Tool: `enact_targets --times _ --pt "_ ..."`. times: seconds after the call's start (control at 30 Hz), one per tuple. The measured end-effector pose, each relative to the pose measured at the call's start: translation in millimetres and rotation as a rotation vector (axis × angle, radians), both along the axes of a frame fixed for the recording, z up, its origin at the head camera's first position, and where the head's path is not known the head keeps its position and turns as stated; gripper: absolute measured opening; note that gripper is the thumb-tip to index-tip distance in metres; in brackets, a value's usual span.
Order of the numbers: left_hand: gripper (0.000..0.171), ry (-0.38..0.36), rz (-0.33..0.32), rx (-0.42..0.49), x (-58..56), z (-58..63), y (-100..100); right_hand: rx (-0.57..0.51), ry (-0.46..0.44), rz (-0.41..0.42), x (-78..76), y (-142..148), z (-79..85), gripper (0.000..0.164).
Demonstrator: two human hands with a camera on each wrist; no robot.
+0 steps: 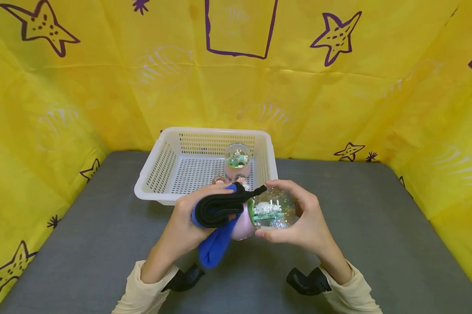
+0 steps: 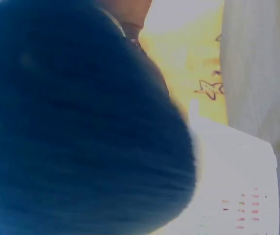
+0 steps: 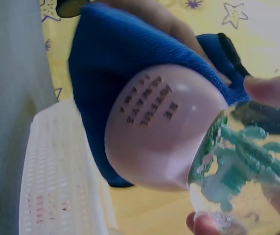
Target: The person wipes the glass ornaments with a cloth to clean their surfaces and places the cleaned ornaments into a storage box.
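My right hand [image 1: 304, 220] grips the clear dome of a snow globe [image 1: 269, 211], thumb below and fingers above. The globe lies tilted on its side, glitter and a green and white figure inside. Its pink base, with raised lettering, shows in the right wrist view. My left hand [image 1: 190, 218] holds a folded blue and black cloth [image 3: 125, 44] around the bottom of that base. In the left wrist view the cloth [image 2: 81, 127] hides most of the hand's work.
Just beyond my hands stands a white plastic basket [image 1: 147, 181] with slotted walls. Inside it, at the right, another snow globe [image 1: 237, 159] stands upright on a pink base, with small pink pieces in front. Yellow patterned fabric [image 1: 173, 100] hangs around the grey table [image 1: 361, 218].
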State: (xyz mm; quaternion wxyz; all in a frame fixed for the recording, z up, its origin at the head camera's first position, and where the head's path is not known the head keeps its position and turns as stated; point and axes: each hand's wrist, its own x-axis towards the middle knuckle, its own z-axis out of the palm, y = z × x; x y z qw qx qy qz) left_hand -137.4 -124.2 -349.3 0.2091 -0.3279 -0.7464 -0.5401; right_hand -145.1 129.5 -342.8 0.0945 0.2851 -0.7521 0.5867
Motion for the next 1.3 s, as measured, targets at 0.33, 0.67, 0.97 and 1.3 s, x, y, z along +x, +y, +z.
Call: enact_targets --times 0.33,0.67,0.97,1.3 --pt "0.063 -0.131 -0.056 -0.064 0.6 2.7 -6.5 -0.042 -0.016 -0.004 2.4 -3.4 -1.1 0.082" --pt "0.081 -0.017 0.073 -0.262 11.7 0.7 9.9 -0.061 -0.072 -0.018 0.3 -2.0 1.4 0.081" --pt "0.059 -0.081 0.001 -0.14 6.4 -0.1 -0.1 0.088 0.372 0.097 -5.0 -7.6 -2.4 0.076" --pt "0.041 -0.286 -0.059 -0.058 -1.6 3.2 -12.4 -0.03 0.416 0.32 -3.1 -2.9 -4.6 0.076"
